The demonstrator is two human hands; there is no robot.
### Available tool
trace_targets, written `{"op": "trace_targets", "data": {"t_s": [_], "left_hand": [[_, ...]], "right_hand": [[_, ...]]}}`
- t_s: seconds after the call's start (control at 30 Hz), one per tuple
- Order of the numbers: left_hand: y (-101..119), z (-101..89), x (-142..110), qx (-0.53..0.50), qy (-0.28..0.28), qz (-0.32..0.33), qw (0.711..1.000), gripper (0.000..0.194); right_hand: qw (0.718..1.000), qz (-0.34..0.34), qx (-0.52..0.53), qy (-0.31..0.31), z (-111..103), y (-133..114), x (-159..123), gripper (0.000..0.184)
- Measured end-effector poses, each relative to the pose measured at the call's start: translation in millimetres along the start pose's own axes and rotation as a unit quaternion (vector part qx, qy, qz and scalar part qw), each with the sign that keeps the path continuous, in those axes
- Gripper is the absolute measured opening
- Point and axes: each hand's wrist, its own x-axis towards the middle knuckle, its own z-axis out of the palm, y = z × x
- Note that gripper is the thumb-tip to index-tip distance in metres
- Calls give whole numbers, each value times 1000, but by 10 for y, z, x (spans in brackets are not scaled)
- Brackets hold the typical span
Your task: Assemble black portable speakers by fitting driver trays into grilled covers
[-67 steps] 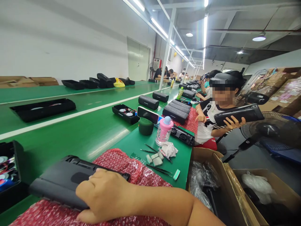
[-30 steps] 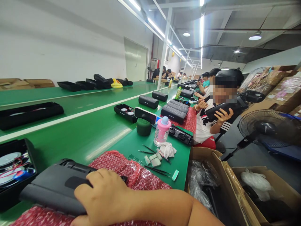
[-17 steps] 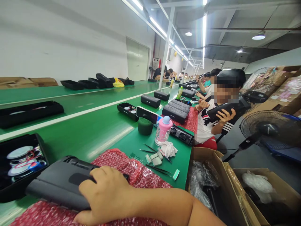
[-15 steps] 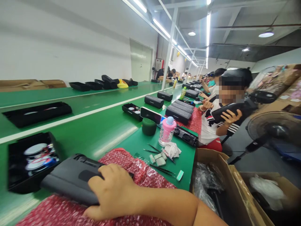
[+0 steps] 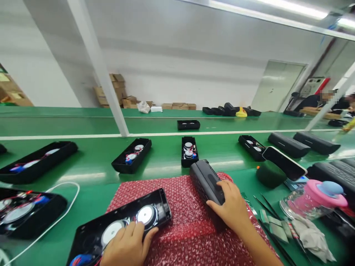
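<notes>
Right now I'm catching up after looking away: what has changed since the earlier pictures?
The view swung left. The left grip, unseen earlier, is now on a black panel with two round speakers. The right grip is still on the dark case; whether that case shifted, I cannot tell. The phone and pink bottle appear unmoved.

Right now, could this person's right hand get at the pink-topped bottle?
Probably yes, if the right hand lets go of the black case it grips: only low things, like tweezers and grey blocks, seem to lie between it and the pink-topped bottle.
</notes>
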Motion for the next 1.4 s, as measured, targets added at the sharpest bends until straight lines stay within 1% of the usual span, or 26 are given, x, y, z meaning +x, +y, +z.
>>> {"op": "trace_targets", "data": {"t_s": [0.1,0.2,0.27,0.3,0.37,0.43,0.53,0.67,0.73,0.83,1.03,1.2,1.23,1.3,1.37,1.4], "left_hand": [[53,-69,25,-2,-3,-6,1000,47],[48,-73,19,-8,-3,-12,1000,47],[35,-53,11,-18,-9,-18,1000,48],[30,-45,9,-25,-16,-23,999,49],[26,-37,11,-44,-35,-34,998,50],[32,-43,17,-66,-51,-44,996,50],[48,-63,29,-91,-58,-52,993,50],[69,-83,36,-108,-71,-64,989,49],[75,-88,33,-112,-75,-70,988,49],[79,-95,29,-120,-82,-74,987,49],[75,-120,45,-133,-89,-74,984,49],[72,-113,46,-133,-78,-75,985,48],[74,-111,44,-132,-74,-75,986,48],[81,-114,37,-128,-65,-75,987,47],[89,-121,31,-124,-59,-75,988,46],[92,-125,30,-122,-56,-75,988,45]], "right_hand": [[1000,13,-16,-12,-26,-9,-8,52],[998,29,-50,-39,-38,-25,17,63],[993,29,-79,-80,-56,-51,62,73],[989,29,-96,-110,-69,-73,93,78],[975,40,-132,-172,-100,-141,166,84],[962,60,-162,-213,-122,-240,241,87],[952,90,-187,-224,-107,-413,331,88],[941,141,-221,-215,3,-582,411,92],[938,154,-232,-208,62,-605,444,101],[939,153,-229,-207,108,-563,486,110],[956,129,-153,-213,59,-343,576,106],[966,135,-37,-218,-67,-186,640,102],[965,137,-4,-225,-98,-165,633,98],[954,141,71,-254,-154,-128,588,82],[935,144,144,-289,-196,-92,519,66],[926,144,173,-303,-212,-72,486,61]]}}
